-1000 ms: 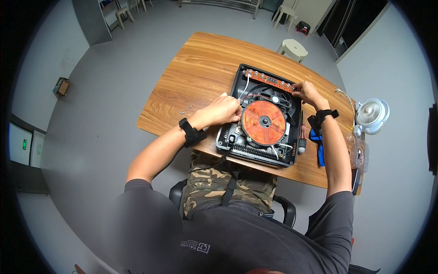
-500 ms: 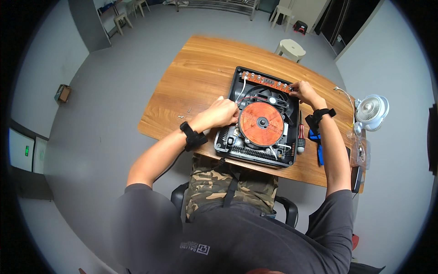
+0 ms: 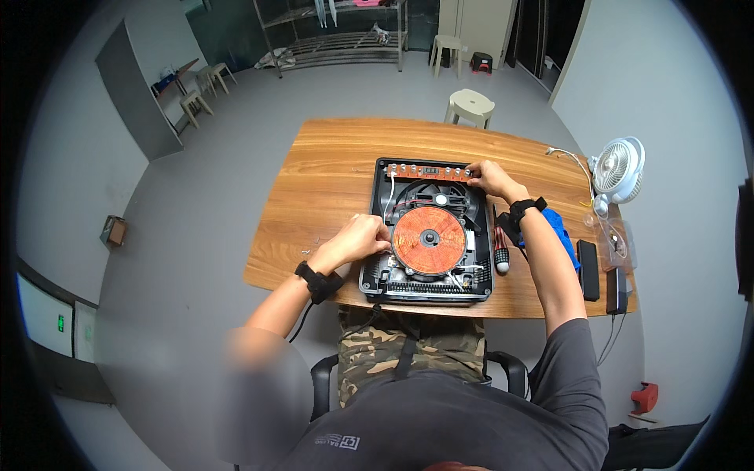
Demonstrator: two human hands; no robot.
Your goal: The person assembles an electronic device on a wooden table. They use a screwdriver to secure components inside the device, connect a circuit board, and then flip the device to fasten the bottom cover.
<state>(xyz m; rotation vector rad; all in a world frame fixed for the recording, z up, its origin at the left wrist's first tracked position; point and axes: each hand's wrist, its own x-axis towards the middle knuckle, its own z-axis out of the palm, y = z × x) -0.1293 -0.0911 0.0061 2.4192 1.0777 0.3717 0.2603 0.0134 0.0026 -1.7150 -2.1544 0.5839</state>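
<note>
On a brown wood-grain desk, an opened black rectangular appliance housing is being worked on near the front edge, and its inner parts are being exposed to the view from above. In the middle of this housing, slightly toward the front, a flat round copper-orange coil with a dark centre is being carried, and along the far side a narrow orange-brown circuit strip is being seated inside the rim. By a thin white wire, the space at the left between the strip and the coil is being crossed. The left hand is being held at the left edge of the coil, with its fingers curled in; whether something small is being gripped there cannot be told, because the fingertips are being hidden. The right hand is being placed at the right end of the circuit strip, its fingers bent and nearly closed; whether the strip is being pinched or only touched cannot be told. Just beside the housing, at the right, a screwdriver with a red and black handle is being left lying, and farther right a crumpled blue cloth is being partly covered by the right forearm. Near the right desk edge, a small white round fan is being seen.
</note>
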